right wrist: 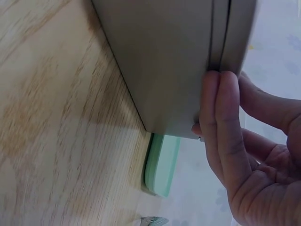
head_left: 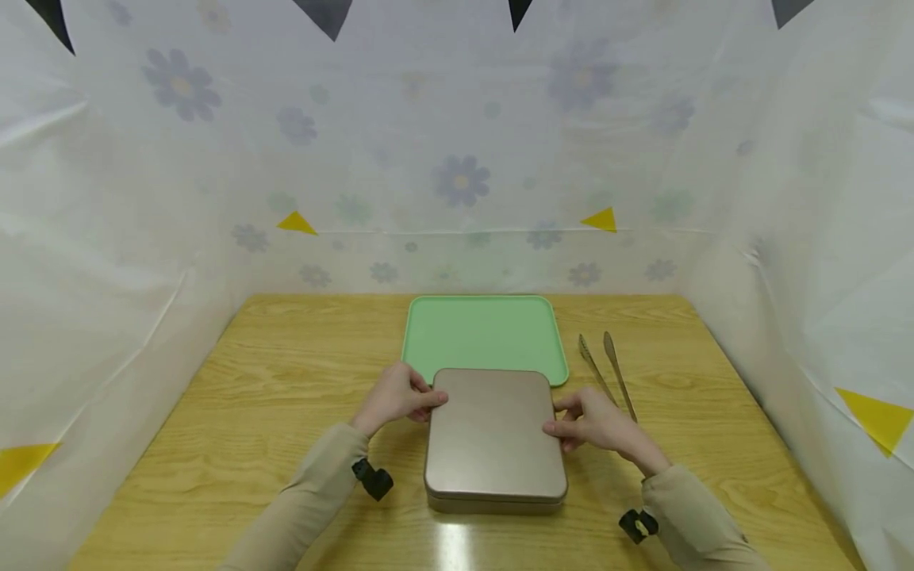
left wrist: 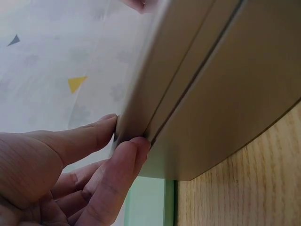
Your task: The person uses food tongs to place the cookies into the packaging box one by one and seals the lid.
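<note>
A closed rectangular metal tin with rounded corners sits on the wooden table, its matte bronze-grey lid on top. My left hand pinches the lid's left edge near the far corner, thumb on the top rim and fingertips along the seam below. From the opposite side, my right hand pinches the lid's right edge, thumb over the rim. In the right wrist view, two fingers press flat against the tin's side at the seam. The tin's contents are hidden.
A light green tray lies just beyond the tin, its near edge partly covered by it. Metal tongs lie to the right, behind my right hand. White flower-printed sheets enclose the table at the back and sides.
</note>
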`<state>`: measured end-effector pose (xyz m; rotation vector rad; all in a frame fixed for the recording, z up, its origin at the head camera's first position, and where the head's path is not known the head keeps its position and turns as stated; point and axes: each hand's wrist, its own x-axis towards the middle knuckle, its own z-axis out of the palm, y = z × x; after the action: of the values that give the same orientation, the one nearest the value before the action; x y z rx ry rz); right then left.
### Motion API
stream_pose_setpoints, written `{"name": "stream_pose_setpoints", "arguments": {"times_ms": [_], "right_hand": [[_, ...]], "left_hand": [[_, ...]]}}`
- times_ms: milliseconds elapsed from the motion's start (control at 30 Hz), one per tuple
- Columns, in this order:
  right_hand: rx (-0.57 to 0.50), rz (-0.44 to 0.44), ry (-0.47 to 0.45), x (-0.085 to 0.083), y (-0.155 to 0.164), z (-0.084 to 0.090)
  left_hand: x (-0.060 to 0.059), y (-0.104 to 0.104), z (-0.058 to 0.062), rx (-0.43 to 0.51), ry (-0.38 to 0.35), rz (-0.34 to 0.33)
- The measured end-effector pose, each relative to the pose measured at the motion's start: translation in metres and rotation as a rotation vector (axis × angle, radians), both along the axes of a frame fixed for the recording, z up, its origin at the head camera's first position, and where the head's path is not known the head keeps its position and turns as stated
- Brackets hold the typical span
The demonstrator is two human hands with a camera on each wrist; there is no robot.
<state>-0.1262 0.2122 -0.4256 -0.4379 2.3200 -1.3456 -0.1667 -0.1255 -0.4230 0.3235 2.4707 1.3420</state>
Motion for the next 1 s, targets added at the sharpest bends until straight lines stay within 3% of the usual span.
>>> {"name": "stream_pose_setpoints", "arguments": {"times_ms": [400, 700, 1000], "right_hand": [[0.043, -0.014, 0.023, 0.0, -0.002, -0.002], [0.054, 0.023, -0.006, 0.008, -0.005, 0.002], [0.069, 0.042, 0.002, 0.014, -0.008, 0.0]], "left_hand": [[-0.006, 0.003, -0.005, -0.007, -0.018, 0.043], [-0.019, 0.01, -0.01, -0.117, 0.122, 0.03], [-0.025, 0.008, -0.01, -0.022, 0.088, 0.027]]}}
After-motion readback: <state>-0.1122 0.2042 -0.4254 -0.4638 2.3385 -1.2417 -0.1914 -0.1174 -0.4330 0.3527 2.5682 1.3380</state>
